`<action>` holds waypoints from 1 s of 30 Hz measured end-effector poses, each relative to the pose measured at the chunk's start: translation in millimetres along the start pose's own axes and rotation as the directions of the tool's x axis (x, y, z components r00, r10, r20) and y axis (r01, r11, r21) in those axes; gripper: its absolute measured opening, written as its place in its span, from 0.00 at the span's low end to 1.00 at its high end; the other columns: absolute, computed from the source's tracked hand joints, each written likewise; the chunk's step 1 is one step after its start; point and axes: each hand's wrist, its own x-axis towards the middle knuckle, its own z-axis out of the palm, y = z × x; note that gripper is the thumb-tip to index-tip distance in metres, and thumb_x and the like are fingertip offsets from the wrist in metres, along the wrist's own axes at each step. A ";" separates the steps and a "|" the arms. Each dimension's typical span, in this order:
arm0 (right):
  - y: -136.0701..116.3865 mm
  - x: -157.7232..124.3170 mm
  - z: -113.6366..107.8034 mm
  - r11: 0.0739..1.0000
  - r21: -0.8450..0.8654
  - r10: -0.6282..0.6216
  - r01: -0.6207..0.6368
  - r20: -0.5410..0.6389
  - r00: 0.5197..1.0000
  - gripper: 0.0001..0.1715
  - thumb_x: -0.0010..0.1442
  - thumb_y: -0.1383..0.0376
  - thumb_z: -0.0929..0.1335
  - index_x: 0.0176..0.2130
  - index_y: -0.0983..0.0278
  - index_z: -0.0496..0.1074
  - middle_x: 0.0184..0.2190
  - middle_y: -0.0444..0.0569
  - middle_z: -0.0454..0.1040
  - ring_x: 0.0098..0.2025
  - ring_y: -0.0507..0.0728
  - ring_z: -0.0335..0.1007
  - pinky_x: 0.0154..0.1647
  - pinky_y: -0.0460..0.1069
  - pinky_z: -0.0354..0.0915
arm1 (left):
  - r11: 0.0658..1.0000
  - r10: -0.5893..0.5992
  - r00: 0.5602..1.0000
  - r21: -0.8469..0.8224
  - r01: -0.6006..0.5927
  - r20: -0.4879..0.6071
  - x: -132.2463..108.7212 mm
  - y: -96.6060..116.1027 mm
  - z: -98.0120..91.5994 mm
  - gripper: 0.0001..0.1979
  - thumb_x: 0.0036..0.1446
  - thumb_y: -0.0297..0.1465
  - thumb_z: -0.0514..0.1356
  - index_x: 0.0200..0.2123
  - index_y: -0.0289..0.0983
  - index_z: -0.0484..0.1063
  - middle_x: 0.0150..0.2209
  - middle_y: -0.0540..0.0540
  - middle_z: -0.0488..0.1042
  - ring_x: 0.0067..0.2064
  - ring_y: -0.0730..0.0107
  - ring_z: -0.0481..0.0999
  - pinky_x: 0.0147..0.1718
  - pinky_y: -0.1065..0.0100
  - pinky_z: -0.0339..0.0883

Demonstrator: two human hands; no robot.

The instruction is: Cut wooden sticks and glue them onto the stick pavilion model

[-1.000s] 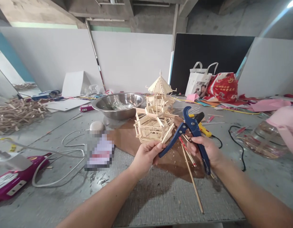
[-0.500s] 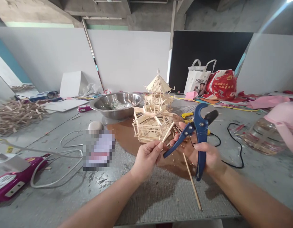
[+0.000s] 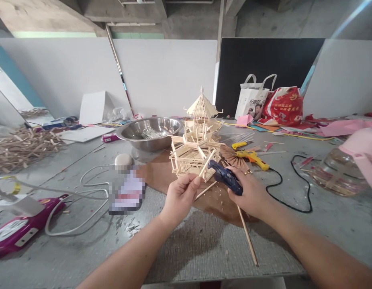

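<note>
My left hand (image 3: 180,196) pinches a short wooden stick (image 3: 205,166) that points up toward the base of a small pagoda model (image 3: 197,142) built of wooden sticks. My right hand (image 3: 248,194) is wrapped round a blue cutter (image 3: 225,178), whose head points left, close to the stick's upper end. The model stands on a brown sheet (image 3: 162,174) just beyond both hands. A long thin stick (image 3: 248,237) lies on the table under my right wrist.
A steel bowl (image 3: 150,130) sits behind the model. A yellow glue gun (image 3: 249,156) with a black cable (image 3: 290,200) lies to the right. A purple device (image 3: 20,228) and white cord are at the left, a stick pile (image 3: 21,144) farther back, bags (image 3: 270,104) behind.
My right hand has turned the blue cutter from upright to level and brought its head down to the stick in my left hand. My left hand has hardly moved.
</note>
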 end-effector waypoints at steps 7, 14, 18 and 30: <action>-5.4 -3.8 3.8 0.998 -0.007 -0.065 0.066 0.074 0.995 0.32 0.46 0.66 0.64 0.52 0.64 0.56 0.43 0.55 0.64 0.44 0.60 0.61 0.45 0.55 0.57 | 0.999 0.001 0.996 0.033 -0.004 0.091 -2.9 -1.4 3.0 0.13 0.51 0.39 0.54 0.24 0.34 0.66 0.13 0.56 0.55 0.16 0.82 0.52 0.16 0.76 0.47; -13.6 -5.3 -1.6 0.997 0.050 -0.061 0.054 0.149 0.987 0.31 0.47 0.65 0.64 0.52 0.61 0.56 0.44 0.53 0.64 0.46 0.60 0.60 0.45 0.55 0.57 | 1.000 -0.014 0.988 -0.014 0.016 0.152 -3.7 -8.4 6.4 0.13 0.50 0.38 0.55 0.23 0.34 0.67 0.15 0.55 0.58 0.17 0.82 0.53 0.17 0.77 0.49; -13.6 -5.3 -2.1 0.998 0.028 -0.055 0.051 0.166 0.985 0.31 0.47 0.64 0.64 0.51 0.62 0.57 0.44 0.54 0.64 0.47 0.61 0.59 0.45 0.55 0.56 | 0.996 -0.058 0.989 -0.055 0.066 0.137 -3.9 -5.7 8.5 0.12 0.49 0.39 0.56 0.24 0.34 0.68 0.12 0.56 0.55 0.16 0.82 0.53 0.15 0.77 0.47; -17.0 -6.0 -4.4 0.999 0.012 -0.047 0.045 0.212 0.976 0.30 0.49 0.56 0.63 0.51 0.64 0.58 0.43 0.54 0.66 0.46 0.61 0.60 0.44 0.54 0.57 | 0.984 -0.098 0.985 -0.131 0.117 0.145 -2.2 -9.0 10.6 0.10 0.47 0.36 0.57 0.23 0.35 0.65 0.12 0.58 0.55 0.15 0.83 0.52 0.16 0.77 0.47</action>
